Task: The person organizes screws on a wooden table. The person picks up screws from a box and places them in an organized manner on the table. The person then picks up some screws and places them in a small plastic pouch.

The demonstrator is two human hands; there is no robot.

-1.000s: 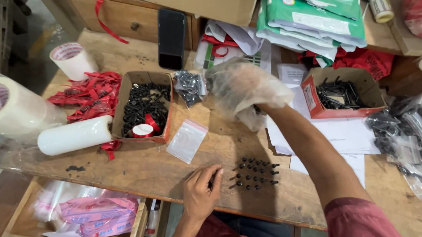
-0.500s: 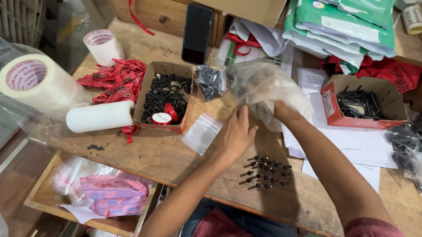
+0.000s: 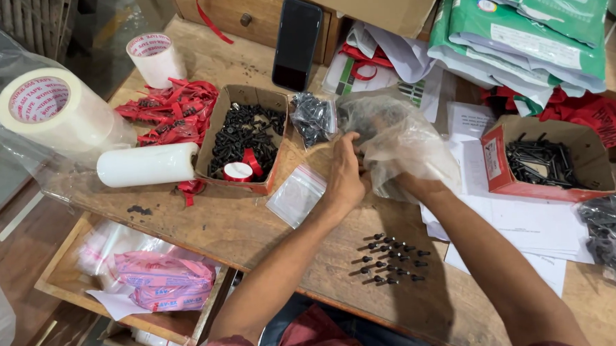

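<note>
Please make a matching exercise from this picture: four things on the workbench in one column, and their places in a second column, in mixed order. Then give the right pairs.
Things:
1. phone
2. red box
3. loose screws
4. small zip bag

Places:
A. lying flat between the brown box and the left hand
B. at the right, with black screws inside
C. at the back, leaning on the drawer front
D. in rows on the bench, near the person

Pairs: 1-C, 2-B, 3-D, 4-A
</note>
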